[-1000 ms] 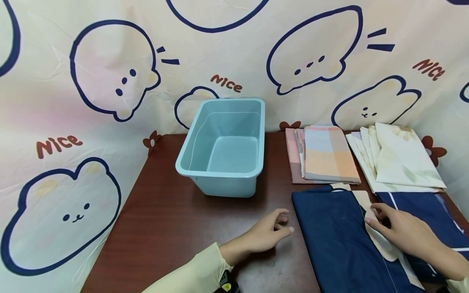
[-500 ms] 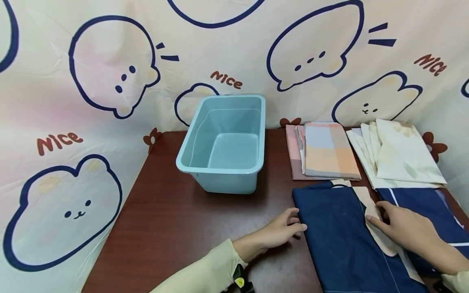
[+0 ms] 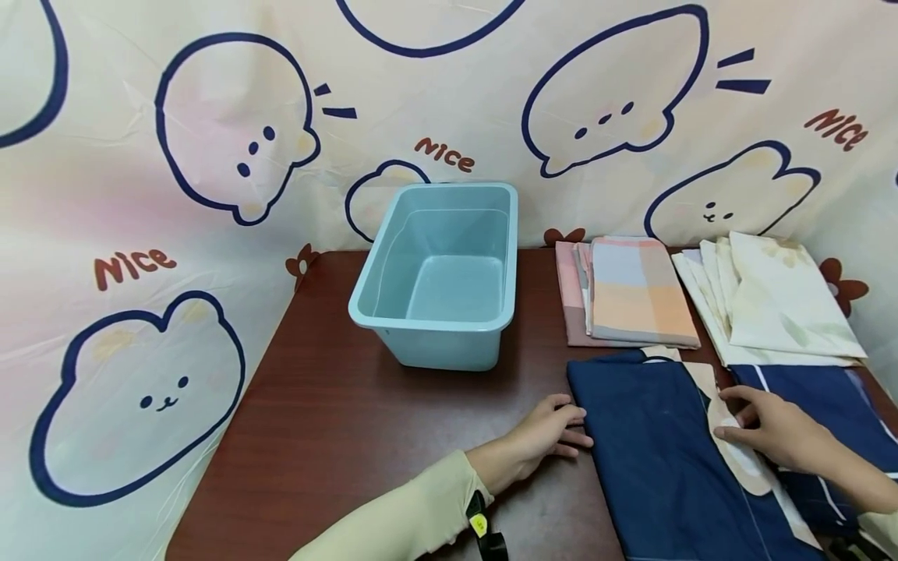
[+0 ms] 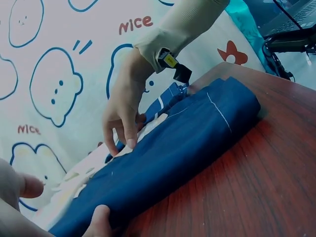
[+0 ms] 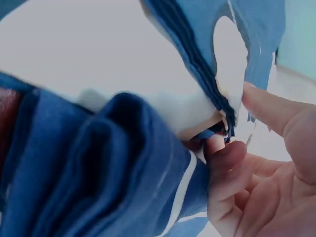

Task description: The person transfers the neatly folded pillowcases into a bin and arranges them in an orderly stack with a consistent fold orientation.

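Folded navy cloth (image 3: 652, 460), flat on the brown table (image 3: 351, 452), between left hand (image 3: 540, 436) and right hand (image 3: 786, 428). Runs lengthwise from far to near, slanting a little rightward toward the near end, with one hand at each long side. Right hand the nearer: pinching the right-hand edge at the beige patch (image 3: 747, 471), thumb on top, fingers tucked beneath. Left hand loosely spread at the opposite long edge, gripping nothing; fingertips seemingly brushing the fold, though hard to tell touch from a narrow gap there. Just right of the cloth, partly behind the right hand, white-striped navy bundle (image 3: 835, 405). Past the far end, checked cloth stack (image 3: 638, 292); right of that, pale cloth stack (image 3: 786, 304). Farther off to the left, well apart, blue basin (image 3: 442, 347), upright. Behind everything, printed backdrop (image 3: 456, 93).
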Tool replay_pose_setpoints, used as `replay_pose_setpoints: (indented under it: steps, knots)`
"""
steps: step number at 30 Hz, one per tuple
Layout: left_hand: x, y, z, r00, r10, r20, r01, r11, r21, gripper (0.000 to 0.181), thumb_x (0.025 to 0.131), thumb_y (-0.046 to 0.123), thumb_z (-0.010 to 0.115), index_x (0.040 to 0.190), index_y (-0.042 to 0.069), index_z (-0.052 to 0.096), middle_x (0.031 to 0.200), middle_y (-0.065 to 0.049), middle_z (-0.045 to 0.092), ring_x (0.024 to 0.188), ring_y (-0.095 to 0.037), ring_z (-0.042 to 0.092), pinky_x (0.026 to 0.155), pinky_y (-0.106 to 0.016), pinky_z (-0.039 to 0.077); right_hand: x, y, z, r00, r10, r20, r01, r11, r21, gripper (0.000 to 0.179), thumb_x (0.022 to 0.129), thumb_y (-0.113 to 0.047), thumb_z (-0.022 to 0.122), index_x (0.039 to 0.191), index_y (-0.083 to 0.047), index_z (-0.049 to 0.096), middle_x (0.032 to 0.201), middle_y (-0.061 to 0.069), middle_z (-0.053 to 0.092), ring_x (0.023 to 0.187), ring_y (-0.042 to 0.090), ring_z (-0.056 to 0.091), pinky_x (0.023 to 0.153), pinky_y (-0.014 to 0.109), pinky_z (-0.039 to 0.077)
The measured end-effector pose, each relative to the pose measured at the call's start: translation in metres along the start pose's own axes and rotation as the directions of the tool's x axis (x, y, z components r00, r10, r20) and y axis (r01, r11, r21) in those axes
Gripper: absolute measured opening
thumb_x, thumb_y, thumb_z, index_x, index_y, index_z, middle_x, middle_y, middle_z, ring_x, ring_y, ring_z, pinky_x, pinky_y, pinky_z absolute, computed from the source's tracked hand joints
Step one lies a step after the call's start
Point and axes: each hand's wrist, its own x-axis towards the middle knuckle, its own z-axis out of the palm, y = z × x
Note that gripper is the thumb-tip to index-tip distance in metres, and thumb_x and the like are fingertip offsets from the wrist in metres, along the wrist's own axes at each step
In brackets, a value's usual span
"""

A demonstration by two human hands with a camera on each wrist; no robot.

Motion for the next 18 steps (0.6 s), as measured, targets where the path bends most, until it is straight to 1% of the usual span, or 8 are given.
replay_pose_setpoints:
  steps: [2,6,8,9,11,14,16,18]
  knots:
    - [0.001,-0.001,-0.001,1.0,-0.015,0.02,0.015,1.0,0.004,0.056,0.095,0.025,0.054,0.144,0.004,0.036,0.121,-0.011,0.063,0.096,-0.031,0.071,0.065,-0.027,0.055,-0.001,0.002,-0.001,1.0,0.003,0.001,-0.003,1.0,0.015,0.077,0.084,-0.046,0.07,0.127,0.013,0.048,0.087,0.007,0.068,0.077,0.015,0.06,0.059,0.028,0.045]
    - [0.001,-0.003,-0.001,0.994,-0.063,0.085,0.057,0.996,0.073,0.045,0.096,0.025,0.054,0.135,0.004,0.047,0.111,-0.013,0.068,0.096,-0.036,0.071,0.067,-0.032,0.059,0.0,0.001,0.0,0.996,0.09,0.017,-0.089,0.996,-0.021,0.072,0.08,-0.058,0.068,0.107,0.007,0.058,0.082,0.007,0.067,0.071,0.015,0.058,0.057,0.03,0.044]
    - [0.001,-0.003,0.0,0.99,-0.083,0.113,0.071,0.992,0.105,0.042,0.096,0.026,0.054,0.132,0.005,0.05,0.108,-0.013,0.069,0.096,-0.036,0.071,0.069,-0.035,0.06,0.001,-0.001,0.0,0.991,0.13,0.024,-0.129,0.99,-0.049,0.072,0.077,-0.064,0.067,0.1,0.005,0.059,0.081,0.007,0.066,0.068,0.015,0.057,0.056,0.031,0.043]
    - [0.002,-0.003,0.0,0.989,-0.087,0.122,0.074,0.991,0.113,0.043,0.096,0.027,0.054,0.133,0.005,0.05,0.108,-0.013,0.069,0.096,-0.035,0.071,0.07,-0.035,0.06,0.001,-0.002,0.001,0.991,0.133,0.026,-0.132,0.99,-0.05,0.072,0.077,-0.064,0.068,0.099,0.004,0.058,0.08,0.007,0.065,0.067,0.015,0.056,0.056,0.031,0.042]
    - [0.004,-0.004,0.002,0.988,-0.085,0.131,0.071,0.991,0.113,0.049,0.096,0.027,0.054,0.138,0.004,0.046,0.11,-0.013,0.068,0.096,-0.035,0.071,0.07,-0.034,0.06,0.001,-0.002,0.001,0.993,0.111,0.027,-0.11,0.993,-0.035,0.071,0.078,-0.061,0.068,0.102,0.005,0.056,0.078,0.006,0.063,0.065,0.015,0.054,0.055,0.029,0.04]
    - [0.009,-0.005,0.003,0.989,-0.075,0.125,0.063,0.993,0.101,0.055,0.096,0.027,0.055,0.142,0.001,0.04,0.114,-0.013,0.066,0.094,-0.033,0.072,0.067,-0.029,0.058,0.001,-0.001,0.002,0.999,0.045,0.028,-0.045,0.999,0.018,0.068,0.084,-0.051,0.068,0.112,0.009,0.052,0.074,0.003,0.058,0.061,0.012,0.049,0.054,0.026,0.037]
    - [0.012,-0.007,0.004,0.99,-0.071,0.122,0.059,0.994,0.094,0.055,0.095,0.026,0.056,0.142,0.001,0.041,0.113,-0.012,0.064,0.088,-0.03,0.072,0.065,-0.026,0.056,0.002,0.0,0.003,0.999,0.007,0.043,-0.009,0.998,0.065,0.069,0.086,-0.045,0.068,0.119,0.013,0.048,0.072,0.002,0.055,0.058,0.01,0.046,0.054,0.025,0.036]
    - [0.014,-0.009,0.006,0.99,-0.068,0.123,0.056,0.994,0.096,0.047,0.094,0.025,0.058,0.133,0.0,0.049,0.106,-0.009,0.065,0.077,-0.023,0.071,0.061,-0.023,0.054,0.003,0.0,0.003,0.998,0.0,0.07,-0.007,0.994,0.108,0.072,0.088,-0.042,0.066,0.123,0.017,0.044,0.07,0.002,0.052,0.057,0.01,0.045,0.054,0.024,0.037]
